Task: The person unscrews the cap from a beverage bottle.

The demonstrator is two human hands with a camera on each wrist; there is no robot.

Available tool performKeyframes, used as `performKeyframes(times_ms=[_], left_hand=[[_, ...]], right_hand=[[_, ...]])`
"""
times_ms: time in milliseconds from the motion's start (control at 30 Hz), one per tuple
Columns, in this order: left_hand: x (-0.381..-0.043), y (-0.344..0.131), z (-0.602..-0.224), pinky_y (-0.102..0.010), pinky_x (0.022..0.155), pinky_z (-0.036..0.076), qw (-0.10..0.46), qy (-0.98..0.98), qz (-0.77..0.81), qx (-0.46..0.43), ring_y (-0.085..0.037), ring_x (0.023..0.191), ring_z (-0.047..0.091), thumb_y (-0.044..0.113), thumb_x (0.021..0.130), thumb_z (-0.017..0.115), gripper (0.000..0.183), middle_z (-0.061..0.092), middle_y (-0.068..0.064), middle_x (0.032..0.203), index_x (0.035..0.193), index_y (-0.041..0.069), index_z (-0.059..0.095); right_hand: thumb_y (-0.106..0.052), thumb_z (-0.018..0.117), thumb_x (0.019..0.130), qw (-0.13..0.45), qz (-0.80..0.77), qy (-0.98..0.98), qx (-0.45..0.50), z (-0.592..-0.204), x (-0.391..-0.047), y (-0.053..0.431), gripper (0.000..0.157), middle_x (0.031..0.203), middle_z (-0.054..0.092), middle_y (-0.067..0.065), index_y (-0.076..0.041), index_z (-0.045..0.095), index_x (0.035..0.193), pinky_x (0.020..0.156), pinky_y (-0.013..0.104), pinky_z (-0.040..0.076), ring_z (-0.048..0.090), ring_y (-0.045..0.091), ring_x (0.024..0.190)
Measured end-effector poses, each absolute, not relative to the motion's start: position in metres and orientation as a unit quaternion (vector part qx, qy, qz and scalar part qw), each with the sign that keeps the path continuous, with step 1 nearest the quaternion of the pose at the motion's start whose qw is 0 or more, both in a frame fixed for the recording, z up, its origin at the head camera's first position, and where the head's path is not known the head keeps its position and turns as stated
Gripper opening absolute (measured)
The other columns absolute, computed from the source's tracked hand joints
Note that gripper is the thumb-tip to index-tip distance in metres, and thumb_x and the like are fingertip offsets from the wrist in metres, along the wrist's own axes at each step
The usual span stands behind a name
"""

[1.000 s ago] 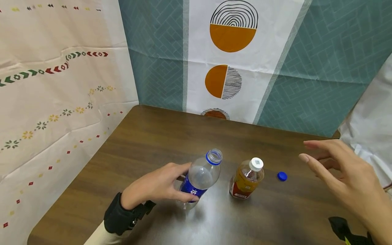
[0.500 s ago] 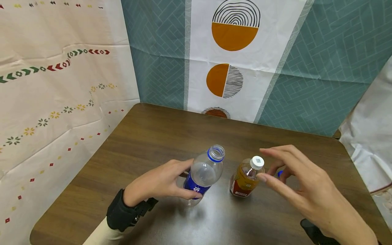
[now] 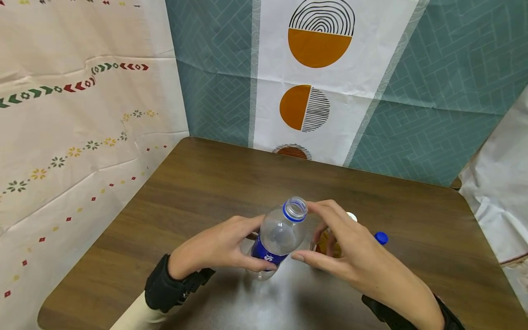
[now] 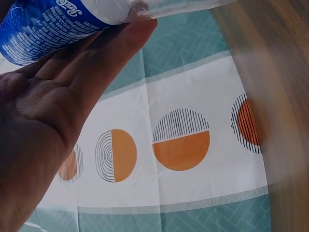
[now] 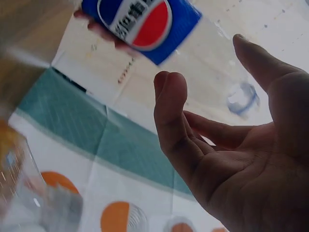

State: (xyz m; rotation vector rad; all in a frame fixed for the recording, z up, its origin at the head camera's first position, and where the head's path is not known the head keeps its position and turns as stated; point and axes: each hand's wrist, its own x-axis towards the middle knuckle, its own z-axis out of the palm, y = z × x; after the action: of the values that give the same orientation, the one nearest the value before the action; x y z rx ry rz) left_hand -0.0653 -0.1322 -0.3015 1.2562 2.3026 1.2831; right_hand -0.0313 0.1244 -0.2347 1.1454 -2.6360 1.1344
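In the head view my left hand [image 3: 224,245] grips an uncapped clear plastic bottle [image 3: 282,233] around its blue label, thumb on the near side. The bottle leans to the right, its open mouth up. The left wrist view shows the fingers behind the blue label [image 4: 53,29]. My right hand [image 3: 350,252] reaches in from the right with thumb and fingers spread and curved, the fingertips close to the bottle's neck and side. In the right wrist view nothing sits between that hand's fingers and thumb, and the label's red, white and blue logo [image 5: 145,21] shows beyond them.
Behind the right hand stands a second bottle with an amber label [image 3: 323,243] and a white cap [image 3: 352,216], mostly hidden. A loose blue cap [image 3: 381,238] lies to its right on the brown wooden table [image 3: 222,174]. Patterned cloths [image 3: 214,68] hang behind and left.
My right hand has swept left from the table's right side, past the amber-labelled bottle, to beside the clear bottle. My left hand keeps its grip, with the bottle shifted slightly right.
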Motion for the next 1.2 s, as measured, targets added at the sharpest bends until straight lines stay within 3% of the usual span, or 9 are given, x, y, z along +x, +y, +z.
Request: performKeyframes(times_ms=[167,400,733,1200], left_hand=[[-0.065,-0.128,-0.305,-0.027,0.084,0.053,0.103,0.771,0.445,0.443,-0.002,0.101,0.059,0.036,0.081,0.073,0.057,0.064,0.005,0.113,0.126,0.016,0.046],[-0.063,-0.125,-0.306,-0.025,0.084,0.052,0.101,0.763,0.454,0.449,-0.003,0.103,0.058,0.032,0.08,0.075,0.06,0.064,0.003,0.115,0.129,0.014,0.044],[-0.054,-0.121,-0.282,-0.024,0.082,0.053,0.09,0.764,0.451,0.452,-0.004,0.1,0.06,0.017,0.077,0.078,0.055,0.067,-0.003,0.11,0.123,0.007,0.048],[-0.066,-0.123,-0.313,-0.028,0.083,0.053,0.127,0.766,0.45,0.442,-0.003,0.103,0.058,0.04,0.08,0.073,0.064,0.064,0.005,0.116,0.133,0.018,0.042]], right_hand=[[-0.03,0.073,0.083,0.015,0.384,-0.841,0.381,-0.243,-0.032,0.114,0.052,0.107,0.049,-0.008,-0.02,0.045,0.126,0.048,0.018,0.049,0.051,0.005,0.066],[-0.035,0.071,0.083,-0.008,0.401,-0.84,0.366,-0.255,-0.034,0.112,0.055,0.1,0.051,-0.006,-0.02,0.042,0.127,0.048,0.02,0.05,0.052,0.005,0.065],[-0.035,0.073,0.081,0.027,0.397,-0.842,0.364,-0.265,-0.033,0.11,0.048,0.08,0.054,-0.009,-0.017,0.046,0.116,0.042,0.017,0.045,0.047,0.002,0.052],[-0.033,0.074,0.081,0.035,0.4,-0.837,0.37,-0.268,-0.037,0.11,0.054,0.087,0.055,-0.007,-0.014,0.045,0.122,0.042,0.017,0.046,0.047,0.002,0.052]])
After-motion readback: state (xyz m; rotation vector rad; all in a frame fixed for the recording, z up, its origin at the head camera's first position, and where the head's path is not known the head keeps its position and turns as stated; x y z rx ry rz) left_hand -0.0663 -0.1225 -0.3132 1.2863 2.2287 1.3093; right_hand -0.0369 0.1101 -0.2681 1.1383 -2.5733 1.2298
